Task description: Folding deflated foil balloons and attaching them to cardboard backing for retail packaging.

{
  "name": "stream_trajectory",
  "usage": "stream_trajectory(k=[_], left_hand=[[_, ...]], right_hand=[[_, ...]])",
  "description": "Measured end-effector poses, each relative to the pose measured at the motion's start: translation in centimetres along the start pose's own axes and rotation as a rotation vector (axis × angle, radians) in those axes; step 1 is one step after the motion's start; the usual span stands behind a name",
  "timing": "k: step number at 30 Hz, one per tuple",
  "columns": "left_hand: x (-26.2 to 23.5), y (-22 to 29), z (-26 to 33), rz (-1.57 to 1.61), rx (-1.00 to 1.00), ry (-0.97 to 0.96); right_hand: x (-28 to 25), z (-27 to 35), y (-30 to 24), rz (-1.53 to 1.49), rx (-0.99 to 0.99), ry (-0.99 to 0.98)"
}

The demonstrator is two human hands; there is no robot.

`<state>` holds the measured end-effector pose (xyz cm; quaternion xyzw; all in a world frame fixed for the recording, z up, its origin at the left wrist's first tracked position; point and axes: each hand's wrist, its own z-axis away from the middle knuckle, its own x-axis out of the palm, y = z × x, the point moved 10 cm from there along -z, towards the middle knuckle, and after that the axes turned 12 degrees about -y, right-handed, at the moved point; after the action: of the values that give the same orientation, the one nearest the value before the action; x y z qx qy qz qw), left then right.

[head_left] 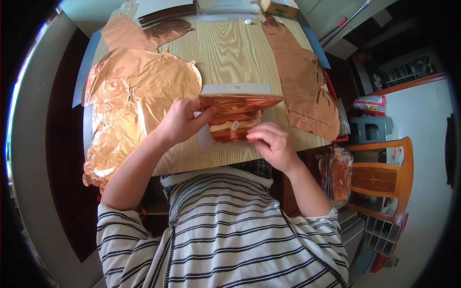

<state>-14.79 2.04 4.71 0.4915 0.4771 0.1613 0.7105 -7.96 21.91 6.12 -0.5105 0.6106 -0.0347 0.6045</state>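
Observation:
At the table's near edge, my left hand (pixel 185 120) pinches the left side of a raised flap, a copper-toned card (pixel 240 102) with a white header strip (pixel 235 89) that has a hanging slot. Below the flap lies a folded piece of copper foil (pixel 225 134), on what looks like a clear plastic sleeve (pixel 206 143). A small white oval piece (pixel 235 126) rests on the foil. My right hand (pixel 272 144) is closed, its fingertips pressed together at the foil's right edge; what they pinch is too small to make out.
Large flat copper foil balloons cover the table's left (pixel 144 81) and right (pixel 302 72) sides. At the far edge are a stack of cards (pixel 165 12), a small white round piece (pixel 248 21) and a box (pixel 279 7). Packaged foil pieces (pixel 340 175) sit by a wooden chair (pixel 379 180).

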Motion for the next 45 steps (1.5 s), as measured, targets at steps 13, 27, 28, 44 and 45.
stream_trajectory(k=[13, 27, 28, 44, 45], left_hand=[[0.5, 2.2, 0.6, -0.136, 0.306, 0.081], [4.4, 5.0, 1.9, -0.613, 0.685, -0.054], [4.6, 5.2, 1.9, -0.645, 0.693, -0.048], [1.7, 2.0, 1.9, -0.501, 0.411, -0.140], [1.6, 1.9, 1.6, -0.506, 0.348, -0.113]], right_hand=[[0.0, -3.2, 4.7, 0.118, 0.500, 0.158], [-5.4, 1.8, 3.3, 0.642, 0.231, 0.308], [-6.0, 1.9, 4.0, 0.543, 0.250, 0.259], [3.0, -4.3, 5.9, 0.460, 0.350, -0.216], [3.1, -4.3, 5.9, 0.470, 0.362, -0.219]])
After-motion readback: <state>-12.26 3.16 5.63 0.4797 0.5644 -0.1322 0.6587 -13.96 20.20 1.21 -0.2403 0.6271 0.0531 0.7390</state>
